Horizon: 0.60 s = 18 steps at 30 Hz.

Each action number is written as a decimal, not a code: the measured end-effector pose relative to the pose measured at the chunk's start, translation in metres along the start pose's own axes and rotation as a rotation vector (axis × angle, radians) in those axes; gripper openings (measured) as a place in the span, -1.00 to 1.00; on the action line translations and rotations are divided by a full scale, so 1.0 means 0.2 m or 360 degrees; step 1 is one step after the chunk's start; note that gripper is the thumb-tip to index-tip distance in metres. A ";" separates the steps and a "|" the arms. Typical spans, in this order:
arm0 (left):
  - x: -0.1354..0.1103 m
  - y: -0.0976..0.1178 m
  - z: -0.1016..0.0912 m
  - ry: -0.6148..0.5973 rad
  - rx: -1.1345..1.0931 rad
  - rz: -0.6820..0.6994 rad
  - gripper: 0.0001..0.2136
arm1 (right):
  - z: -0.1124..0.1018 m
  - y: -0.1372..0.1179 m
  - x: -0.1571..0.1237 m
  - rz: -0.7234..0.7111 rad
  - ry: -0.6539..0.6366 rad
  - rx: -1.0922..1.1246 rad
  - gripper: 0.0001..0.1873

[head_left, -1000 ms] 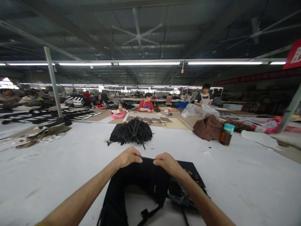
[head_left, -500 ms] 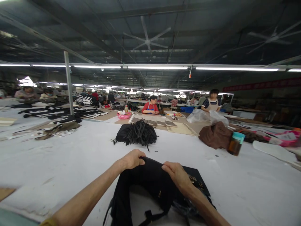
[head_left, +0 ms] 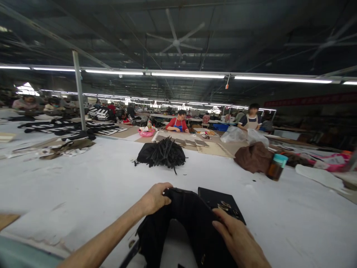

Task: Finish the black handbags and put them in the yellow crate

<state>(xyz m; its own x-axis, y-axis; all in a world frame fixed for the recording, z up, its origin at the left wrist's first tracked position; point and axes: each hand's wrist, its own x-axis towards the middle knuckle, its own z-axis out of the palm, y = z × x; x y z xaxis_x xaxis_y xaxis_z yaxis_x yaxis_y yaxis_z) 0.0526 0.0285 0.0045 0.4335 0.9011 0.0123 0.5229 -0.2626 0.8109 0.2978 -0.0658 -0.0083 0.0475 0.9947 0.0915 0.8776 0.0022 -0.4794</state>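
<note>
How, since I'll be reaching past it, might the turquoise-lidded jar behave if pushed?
The jar might tip if pushed near its lid, being taller than wide. Once down, it could roll: its sides look round. Its brown contents suggest it may be fairly heavy.

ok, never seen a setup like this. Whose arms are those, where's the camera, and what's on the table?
No machine here: these are a person's own bare hands, seen by a camera worn on that person's head, looking forward and down. Every picture comes from it. The left hand pinches the top edge of a curved black piece; the right hand holds its right side. Beyond the right hand lies a flat black panel with gold-coloured metal bits. Farther up the white table sit a heap of black strips, a brown cloth and a jar with a blue lid. Other people work in the background.
</note>
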 end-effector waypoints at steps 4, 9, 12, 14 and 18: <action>0.06 0.03 0.02 0.0073 0.0186 0.0082 -0.79 | -0.03 -0.10 0.09 -0.0087 -0.0115 -0.0157 -0.54; 0.14 0.00 0.02 -0.0082 0.0027 0.0075 -0.84 | -0.02 -0.26 0.31 -0.0388 -0.0193 -0.0189 -0.54; 0.15 -0.05 0.01 -0.0170 -0.0062 0.0093 -0.83 | 0.00 -0.27 0.41 -0.0574 -0.0230 -0.0207 -0.80; 0.15 -0.07 0.00 -0.0240 -0.0191 0.0069 -0.81 | 0.02 -0.26 0.44 -0.0646 -0.0258 -0.0172 -0.84; 0.15 -0.10 -0.01 -0.0319 -0.0402 0.0021 -0.80 | 0.01 -0.23 0.45 -0.0682 -0.0254 -0.0107 -0.83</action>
<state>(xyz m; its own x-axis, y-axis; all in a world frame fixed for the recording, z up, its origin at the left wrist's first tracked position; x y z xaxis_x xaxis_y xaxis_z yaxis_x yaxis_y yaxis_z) 0.0540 0.0613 -0.0102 0.5881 0.8056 -0.0716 0.3285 -0.1571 0.9313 0.2600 0.0244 0.0198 -0.3959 0.9089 0.1308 0.8314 0.4153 -0.3693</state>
